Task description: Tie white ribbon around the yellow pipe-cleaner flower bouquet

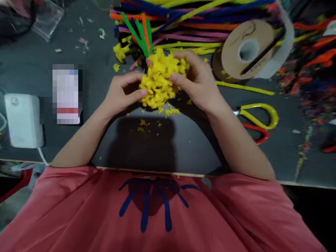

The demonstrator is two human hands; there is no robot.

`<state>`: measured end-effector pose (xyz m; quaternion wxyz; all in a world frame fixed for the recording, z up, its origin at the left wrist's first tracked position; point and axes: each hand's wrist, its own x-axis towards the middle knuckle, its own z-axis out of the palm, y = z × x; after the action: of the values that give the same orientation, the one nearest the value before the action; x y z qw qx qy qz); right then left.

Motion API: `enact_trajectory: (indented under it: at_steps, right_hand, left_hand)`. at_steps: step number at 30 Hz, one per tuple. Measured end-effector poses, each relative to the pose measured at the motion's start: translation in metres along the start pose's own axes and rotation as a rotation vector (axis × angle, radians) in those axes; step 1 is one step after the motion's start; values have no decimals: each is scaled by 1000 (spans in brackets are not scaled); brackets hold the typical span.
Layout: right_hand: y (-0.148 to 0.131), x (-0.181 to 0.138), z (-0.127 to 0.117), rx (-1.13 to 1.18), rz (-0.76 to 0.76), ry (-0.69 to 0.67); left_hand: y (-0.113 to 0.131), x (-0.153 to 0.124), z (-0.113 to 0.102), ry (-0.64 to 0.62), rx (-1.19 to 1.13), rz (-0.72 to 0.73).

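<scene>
A bumpy yellow cluster that looks made of fuzzy pipe cleaners [161, 80] is held between both hands, just above the dark table. My left hand [126, 90] grips its left side, thumb in front and fingers behind. On the right side, my right hand [195, 78] pinches the cluster between thumb and fingers. Green and orange pipe cleaner strips [144, 35] show just behind the cluster; whether they join it I cannot tell. Yellow fuzz crumbs [172, 111] lie on the table below. A smaller yellow fuzzy piece [120, 52] rests to the upper left.
Many coloured pipe cleaners [194, 35] lie across the back. A ribbon roll [245, 49] stands right of them. Scissors [258, 117] with yellow and red handles lie beside my right forearm. A blurred phone [67, 94] and a white power bank [24, 120] are at left; colourful scraps cover the far right.
</scene>
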<state>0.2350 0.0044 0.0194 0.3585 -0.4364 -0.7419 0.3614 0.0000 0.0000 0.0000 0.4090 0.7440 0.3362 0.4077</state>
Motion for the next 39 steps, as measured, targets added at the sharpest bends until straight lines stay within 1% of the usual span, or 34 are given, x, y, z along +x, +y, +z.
enact_trajectory:
  at_steps: [3,6,8,10,12,14,16,18,19,21,23,27,30,32,35,37,39]
  right_hand:
    - [1,-2,2,-32,10,-16]
    - [-4,-3,1,-36,9,-55]
    - [-11,-5,0,-7,-4,-88]
    - [-20,-7,-3,93,-27,-130]
    - [-28,-8,-5,254,-35,-173]
    - [-35,-10,-6,368,-43,-170]
    - [-39,-11,-7,320,-58,-82]
    - [-41,-10,-7,191,-54,22]
    - [-41,-10,-6,147,-44,51]
    - [-42,-9,-4,136,-42,58]
    - [-41,-8,-2,156,-61,44]
    - [-39,-7,4,130,-55,96]
    - [-35,-7,7,142,-24,131]
    - [-32,-7,8,137,0,130]
    - [-31,-8,9,82,14,79]
    - [-34,-10,10,85,-14,41]
    - [-37,-11,8,147,-56,12]
  left_hand:
    - [-9,0,2,58,39,-34]
    - [-15,-1,3,132,49,-65]
    - [-13,-2,4,185,53,-57]
    - [-6,-3,5,220,84,-23]
    - [3,-3,8,214,134,0]
    - [8,-4,10,209,167,-12]
    - [9,-5,12,212,164,-36]
    - [5,-5,14,191,150,-39]
    - [3,-5,15,168,147,-35]
    - [-2,-5,17,123,144,-22]
    - [-6,-5,18,111,133,-8]
    - [-14,-6,21,144,92,5]
    - [-20,-7,22,151,-9,35]
    - [-22,-7,22,146,-30,34]
    - [-19,-7,20,132,93,-8]
    - [-12,-6,17,135,172,-3]
    - [-5,-6,14,169,189,37]
